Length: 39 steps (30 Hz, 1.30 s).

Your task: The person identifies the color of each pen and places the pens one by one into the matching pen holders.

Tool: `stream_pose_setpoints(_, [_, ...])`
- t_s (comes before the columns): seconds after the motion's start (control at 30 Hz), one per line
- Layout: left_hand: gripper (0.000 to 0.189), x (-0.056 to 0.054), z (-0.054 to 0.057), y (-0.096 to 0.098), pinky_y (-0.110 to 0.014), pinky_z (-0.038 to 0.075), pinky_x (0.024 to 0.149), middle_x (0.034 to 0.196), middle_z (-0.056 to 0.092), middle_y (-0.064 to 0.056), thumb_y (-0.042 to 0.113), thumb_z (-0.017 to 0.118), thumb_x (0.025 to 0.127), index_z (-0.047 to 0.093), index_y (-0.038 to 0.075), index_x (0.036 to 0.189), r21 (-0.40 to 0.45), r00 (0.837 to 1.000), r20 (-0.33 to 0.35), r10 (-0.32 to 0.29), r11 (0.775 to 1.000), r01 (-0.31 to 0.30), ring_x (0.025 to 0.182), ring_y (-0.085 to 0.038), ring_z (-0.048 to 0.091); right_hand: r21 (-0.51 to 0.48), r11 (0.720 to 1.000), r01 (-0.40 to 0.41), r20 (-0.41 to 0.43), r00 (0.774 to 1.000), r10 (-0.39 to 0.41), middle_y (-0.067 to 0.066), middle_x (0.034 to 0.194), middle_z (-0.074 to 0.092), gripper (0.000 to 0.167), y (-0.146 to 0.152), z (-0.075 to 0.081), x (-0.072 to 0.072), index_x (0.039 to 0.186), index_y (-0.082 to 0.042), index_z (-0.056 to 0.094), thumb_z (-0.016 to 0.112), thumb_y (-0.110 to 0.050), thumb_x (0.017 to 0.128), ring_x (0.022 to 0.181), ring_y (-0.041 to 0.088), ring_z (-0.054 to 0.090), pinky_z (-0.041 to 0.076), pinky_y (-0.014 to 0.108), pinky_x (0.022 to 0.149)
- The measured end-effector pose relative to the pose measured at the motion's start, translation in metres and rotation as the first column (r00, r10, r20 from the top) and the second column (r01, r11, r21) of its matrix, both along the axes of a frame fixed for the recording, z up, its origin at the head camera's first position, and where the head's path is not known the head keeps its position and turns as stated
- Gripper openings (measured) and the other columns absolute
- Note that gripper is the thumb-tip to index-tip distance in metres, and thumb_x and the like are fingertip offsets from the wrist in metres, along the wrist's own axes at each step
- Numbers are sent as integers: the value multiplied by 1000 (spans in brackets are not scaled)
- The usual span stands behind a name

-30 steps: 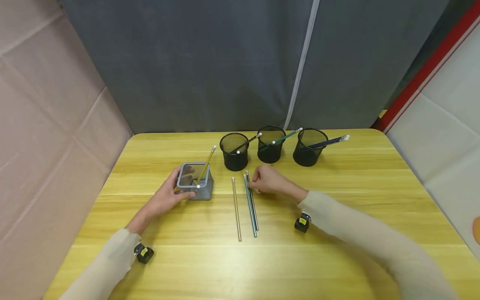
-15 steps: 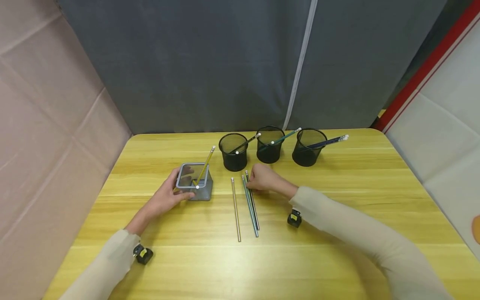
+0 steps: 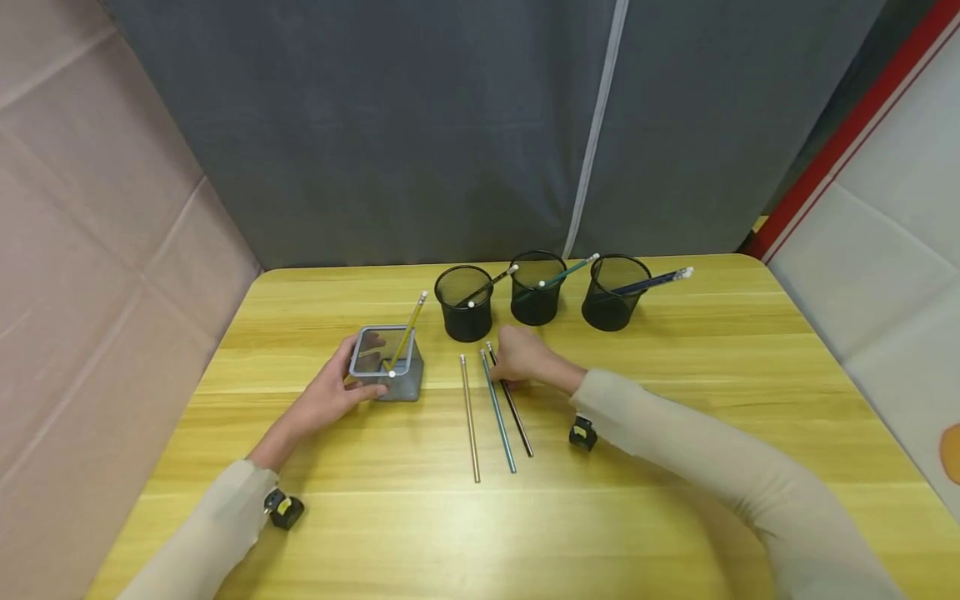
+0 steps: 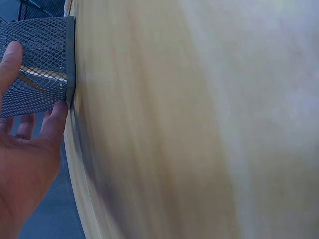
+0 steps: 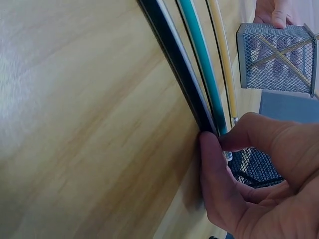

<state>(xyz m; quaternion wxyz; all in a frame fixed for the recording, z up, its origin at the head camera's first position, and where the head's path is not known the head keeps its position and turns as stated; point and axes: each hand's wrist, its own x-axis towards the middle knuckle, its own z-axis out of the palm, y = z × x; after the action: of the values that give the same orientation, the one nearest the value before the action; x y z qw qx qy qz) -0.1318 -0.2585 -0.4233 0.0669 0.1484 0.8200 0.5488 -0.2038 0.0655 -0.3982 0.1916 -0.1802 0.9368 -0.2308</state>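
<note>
My left hand (image 3: 322, 402) grips a square grey mesh pencil holder (image 3: 407, 387), thumb at the near side and fingers around the far left side. Yellow pencils (image 3: 408, 331) cross inside it. Three pencils lie side by side on the table: gold (image 3: 470, 421), teal (image 3: 499, 418) and black (image 3: 519, 422). With thumb and forefinger, my right hand (image 3: 527, 357) pinches the black pencil close to its eraser end; the right wrist view shows this pinch on the dark shaft (image 5: 182, 69). The thumb there sits right beside the teal pencil (image 5: 203, 52).
Three round black mesh cups stand at the back: the left cup (image 3: 467, 327) with a black pencil, the middle cup (image 3: 534, 312) with teal pencils, the right cup (image 3: 609, 317) with dark blue pencils. A grey curtain (image 3: 390, 150) hangs behind the table (image 3: 420, 542).
The black pencil's near end has swung right, away from the teal pencil, and the right hand has shifted slightly left. My left hand and the grey holder keep their place.
</note>
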Motion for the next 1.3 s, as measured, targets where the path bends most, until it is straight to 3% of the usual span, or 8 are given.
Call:
stream_pose_setpoints(0.47, [81, -1, -2, -2, -58, 40, 106, 154, 39, -19, 3, 78, 90, 29, 5, 155, -1, 1000, 1, 1, 1000, -1, 139, -39, 38, -23, 1000, 1, 46, 999, 0, 5, 47, 59, 38, 1, -3, -3, 51, -10, 57, 75, -9, 84, 46, 19, 66, 41, 21, 40])
stream_pose_setpoints(0.83, [81, 0, -2, -1, -60, 41, 105, 154, 38, -21, 3, 78, 90, 28, 5, 154, 3, 1000, 1, -2, 1000, 2, 138, -42, 39, -125, 991, -47, 96, 994, 59, 5, 43, 53, 50, 9, -4, -3, 43, -14, 48, 76, -7, 85, 43, 21, 62, 31, 19, 38])
stream_pose_setpoints(1.0, [82, 0, -1, -1, -61, 40, 105, 154, 38, -20, 3, 78, 90, 28, 5, 155, 3, 1000, -2, -7, 1000, 7, 138, -41, 39, -197, 979, -51, 123, 990, 76, -2, 40, 45, 52, 12, -3, -2, 45, -15, 43, 75, -5, 85, 49, 25, 67, 42, 18, 42])
stream_pose_setpoints(1.13, [82, -1, -1, -1, -61, 40, 105, 154, 39, -18, 4, 78, 90, 29, 6, 155, 2, 1000, -2, -8, 1000, 8, 137, -40, 41, -227, 973, -28, 146, 987, 63, -1, 45, 51, 45, 13, 0, 0, 52, -14, 45, 74, -3, 85, 50, 23, 67, 49, 21, 44])
stream_pose_setpoints(1.3, [82, -1, -1, -1, -60, 40, 105, 154, 39, -18, 3, 78, 90, 28, 6, 155, 4, 1000, -1, -8, 1000, 8, 137, -40, 41, -260, 966, -15, 142, 988, 54, 6, 61, 63, 21, 16, 8, 1, 70, -6, 58, 71, 0, 85, 50, 18, 64, 49, 22, 46])
